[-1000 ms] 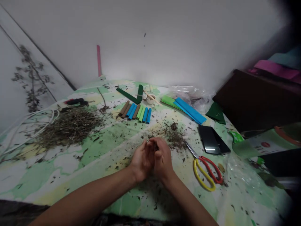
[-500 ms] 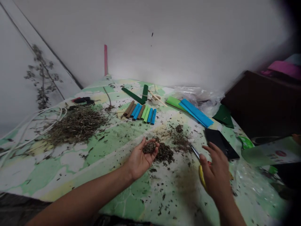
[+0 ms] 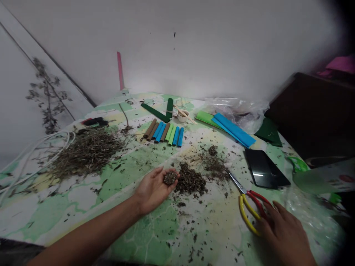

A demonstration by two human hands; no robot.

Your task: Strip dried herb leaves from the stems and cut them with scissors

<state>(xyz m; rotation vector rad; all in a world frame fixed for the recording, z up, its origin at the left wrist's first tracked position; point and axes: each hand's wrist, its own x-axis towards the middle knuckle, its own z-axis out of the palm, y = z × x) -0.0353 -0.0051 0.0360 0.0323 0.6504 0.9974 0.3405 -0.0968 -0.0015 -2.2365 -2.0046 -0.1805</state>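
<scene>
In my cupped left hand (image 3: 155, 190) rests a rounded clump of dark, dried crushed leaf (image 3: 169, 178), with the fingers curled about it. Right beside those fingertips lies a pile of crushed leaf (image 3: 192, 180) on the patterned cloth. My right hand (image 3: 285, 229) is at the handle end of a pair of scissors (image 3: 242, 189), its fingers bent onto the red and yellow loops. The blades point away to the left, nearly closed, toward a spread of fine brown crumbs (image 3: 215, 166). My palm partly hides the handles.
Short brown, blue and green rolls (image 3: 163, 133) lie in a row. A stem heap (image 3: 88, 151) and white cable (image 3: 36, 142) are at left. Blue sheets (image 3: 234, 130), a black tablet (image 3: 264, 170) and clear plastic (image 3: 310, 210) are at right; a small cup (image 3: 183, 116) stands behind.
My right hand has moved down and right, to the scissors' handles. The scissors have shifted slightly toward me. My left hand has drawn left a little, still cupping the clump.
</scene>
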